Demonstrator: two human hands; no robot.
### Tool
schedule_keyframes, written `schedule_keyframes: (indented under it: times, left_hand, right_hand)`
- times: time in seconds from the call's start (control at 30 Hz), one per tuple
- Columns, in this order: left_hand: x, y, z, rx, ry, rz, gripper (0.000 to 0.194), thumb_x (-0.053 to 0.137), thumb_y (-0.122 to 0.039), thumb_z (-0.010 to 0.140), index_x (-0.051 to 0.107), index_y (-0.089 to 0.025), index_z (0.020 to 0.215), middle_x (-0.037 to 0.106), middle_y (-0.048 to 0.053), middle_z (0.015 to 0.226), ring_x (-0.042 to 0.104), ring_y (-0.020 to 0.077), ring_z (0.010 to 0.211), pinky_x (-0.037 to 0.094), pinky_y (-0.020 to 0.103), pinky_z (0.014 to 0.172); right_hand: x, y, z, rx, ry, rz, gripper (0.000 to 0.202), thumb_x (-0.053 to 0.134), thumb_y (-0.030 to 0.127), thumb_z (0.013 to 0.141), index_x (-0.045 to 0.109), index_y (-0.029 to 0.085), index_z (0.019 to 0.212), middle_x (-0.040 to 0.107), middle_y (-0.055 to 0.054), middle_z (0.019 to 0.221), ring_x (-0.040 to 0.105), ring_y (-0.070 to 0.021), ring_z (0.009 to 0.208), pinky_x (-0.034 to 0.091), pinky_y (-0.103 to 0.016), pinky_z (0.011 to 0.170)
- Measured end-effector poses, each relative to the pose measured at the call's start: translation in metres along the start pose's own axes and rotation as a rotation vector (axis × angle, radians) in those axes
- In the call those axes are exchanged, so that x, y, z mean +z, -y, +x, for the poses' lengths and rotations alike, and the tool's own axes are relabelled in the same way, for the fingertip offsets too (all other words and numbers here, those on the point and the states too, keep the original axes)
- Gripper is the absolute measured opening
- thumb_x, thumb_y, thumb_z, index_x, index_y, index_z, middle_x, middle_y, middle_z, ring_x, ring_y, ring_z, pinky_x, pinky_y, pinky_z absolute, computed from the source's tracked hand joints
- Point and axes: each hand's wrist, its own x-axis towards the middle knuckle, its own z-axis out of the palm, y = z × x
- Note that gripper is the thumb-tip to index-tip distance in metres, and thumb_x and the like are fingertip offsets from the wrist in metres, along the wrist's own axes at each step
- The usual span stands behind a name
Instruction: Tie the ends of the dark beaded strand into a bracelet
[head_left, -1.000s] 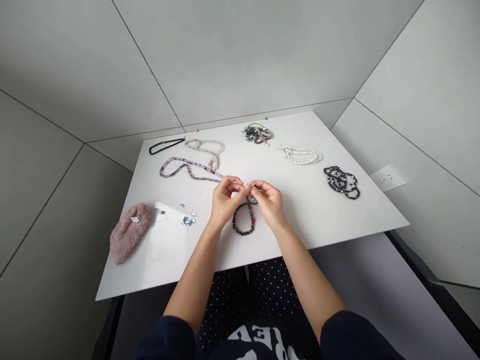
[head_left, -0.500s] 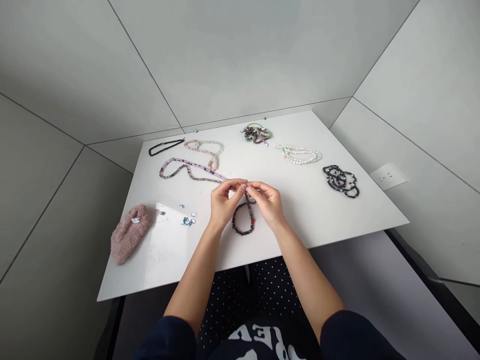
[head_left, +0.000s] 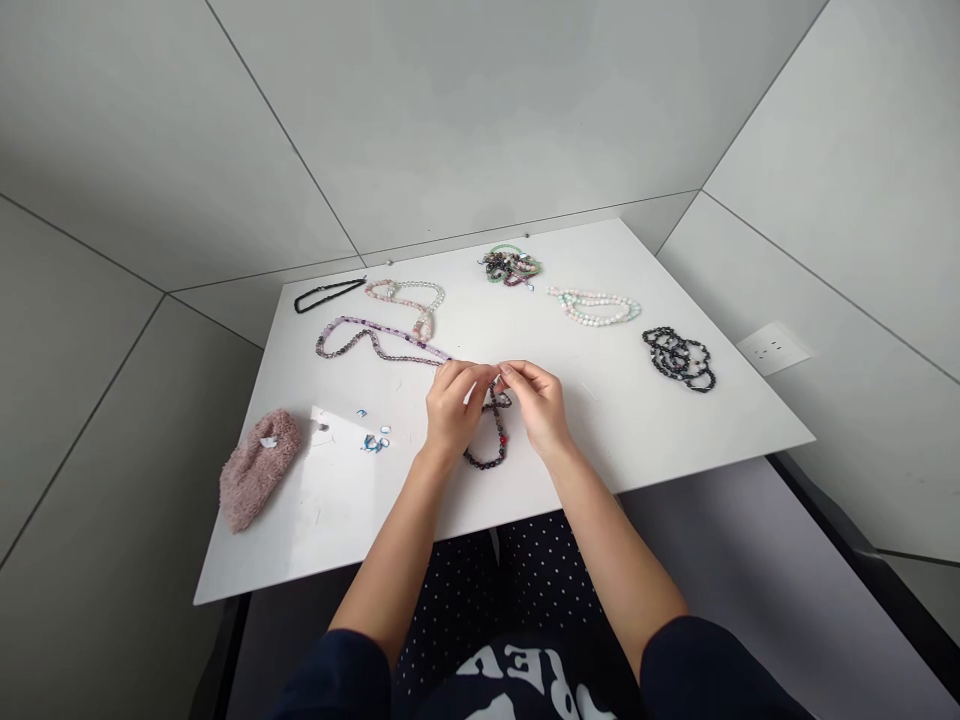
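Observation:
A dark bead strand with a red bead (head_left: pixel 501 440) hangs or lies in a loop just below my hands, near the table's front. My left hand (head_left: pixel 455 405) is closed in a pinch at the strand's upper end and partly covers the loop. Facing it, my right hand (head_left: pixel 538 402) also pinches there, the fingertips of both hands close together. What exactly lies between the fingertips is too small to make out. A purple and grey bead strand (head_left: pixel 375 330) runs from the left up to my left hand.
Further bead strands lie around: black (head_left: pixel 328 294), pink and clear (head_left: pixel 421 318), a mixed pile (head_left: pixel 510 266), pale (head_left: pixel 600 308), dark (head_left: pixel 679 358). A fuzzy pink pouch (head_left: pixel 259 470) and blue scraps (head_left: pixel 375 441) are at left. Walls stand behind the white table (head_left: pixel 637 440).
My left hand has turned a little, its fingers more curled, and covers more of the loop's left side. The fingertips of my hands have shifted slightly. The view has moved slightly.

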Motion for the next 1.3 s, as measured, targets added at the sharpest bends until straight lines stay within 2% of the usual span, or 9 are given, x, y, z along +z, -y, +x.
schedule_keyframes:
  times: [0.17,0.3,0.47,0.63,0.8,1.0,1.3]
  left_hand:
    - [0.002,0.009,-0.004,0.041,0.045,0.063,0.017,0.056,-0.029,0.097,0.073,-0.027,0.096,0.068,0.007,0.087,0.057,0.0212,0.079,0.041,0.037,0.078]
    - [0.002,0.013,-0.005,0.073,0.075,0.084,0.015,0.055,-0.025,0.097,0.07,-0.026,0.1,0.067,0.008,0.092,0.055,0.0218,0.084,0.038,0.037,0.08]
    - [0.003,0.013,-0.003,0.081,0.085,0.154,0.014,0.051,-0.02,0.098,0.065,-0.023,0.098,0.064,0.006,0.089,0.052,0.0203,0.083,0.037,0.035,0.08]
    - [0.0,0.006,0.0,-0.077,0.136,0.072,0.015,0.049,-0.019,0.098,0.06,-0.021,0.088,0.061,0.003,0.083,0.052,0.0182,0.079,0.036,0.034,0.081]
    - [-0.007,0.0,0.005,-0.3,0.268,-0.192,0.02,0.052,-0.039,0.098,0.06,-0.022,0.09,0.064,0.004,0.09,0.055,0.0192,0.088,0.038,0.033,0.086]
    - [-0.015,-0.007,0.01,-0.544,0.408,-0.561,0.036,0.06,-0.056,0.09,0.061,-0.02,0.087,0.059,0.003,0.083,0.052,0.0169,0.078,0.043,0.029,0.076]
    - [-0.017,-0.003,0.008,-0.648,0.454,-0.797,0.034,0.065,-0.053,0.088,0.062,-0.018,0.087,0.057,0.004,0.084,0.053,0.0163,0.081,0.046,0.029,0.079]
  right_hand:
    - [-0.001,-0.005,0.002,0.032,0.012,0.053,0.017,0.07,0.038,0.083,0.074,0.022,0.081,0.066,0.0,0.068,0.062,-0.0155,0.069,0.053,-0.036,0.08]
    - [-0.001,-0.007,0.002,0.035,0.028,0.092,0.016,0.07,0.037,0.083,0.075,0.021,0.082,0.067,-0.001,0.07,0.062,-0.0153,0.07,0.053,-0.036,0.081]
    - [-0.002,0.0,0.0,-0.009,0.042,0.062,0.015,0.067,0.03,0.084,0.073,0.023,0.096,0.065,0.0,0.076,0.061,-0.015,0.077,0.05,-0.034,0.083]
    - [-0.003,0.001,-0.001,-0.075,0.06,-0.014,0.008,0.062,0.019,0.076,0.061,0.023,0.082,0.06,0.001,0.08,0.057,-0.0157,0.08,0.047,-0.032,0.079]
    - [-0.004,-0.003,-0.001,-0.149,0.067,-0.09,0.01,0.059,0.014,0.07,0.054,0.022,0.072,0.053,0.001,0.076,0.052,-0.0162,0.079,0.044,-0.032,0.077]
    - [-0.004,-0.004,-0.003,-0.201,0.086,-0.221,0.015,0.065,0.02,0.072,0.05,0.023,0.07,0.053,0.001,0.074,0.051,-0.0172,0.078,0.043,-0.033,0.079]
    - [-0.001,0.001,-0.005,-0.216,0.127,-0.199,0.017,0.071,0.031,0.08,0.057,0.023,0.074,0.058,0.001,0.076,0.055,-0.0167,0.078,0.046,-0.034,0.082]
